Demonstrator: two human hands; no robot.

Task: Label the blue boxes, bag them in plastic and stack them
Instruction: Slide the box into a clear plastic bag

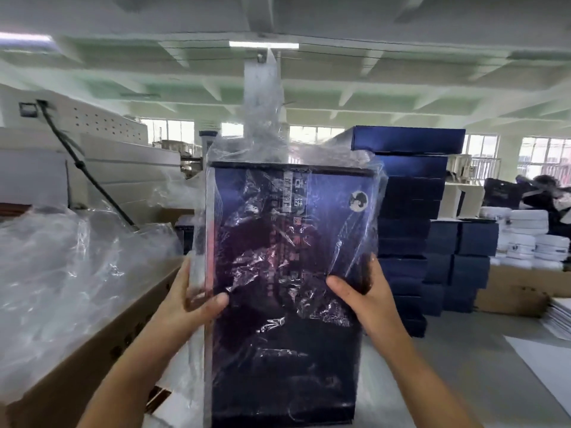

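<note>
A tall dark blue box (287, 273) with printed characters stands upright in front of me, wrapped in a clear plastic bag (262, 118) whose loose end sticks up above the box top. My left hand (194, 295) grips the box's left edge, thumb on the front face. On the right edge my right hand (361, 288) grips the box through the plastic, thumb across the front. Behind it on the right rises a stack of blue boxes (408, 211).
A cardboard carton (92, 350) full of clear plastic bags (61, 257) sits at the left. A cream machine (108, 156) stands behind it. Lower stacks of dark blue boxes (463, 257), white boxes (525, 236) and flat white sheets (556, 316) lie at the right. A person works at the far right.
</note>
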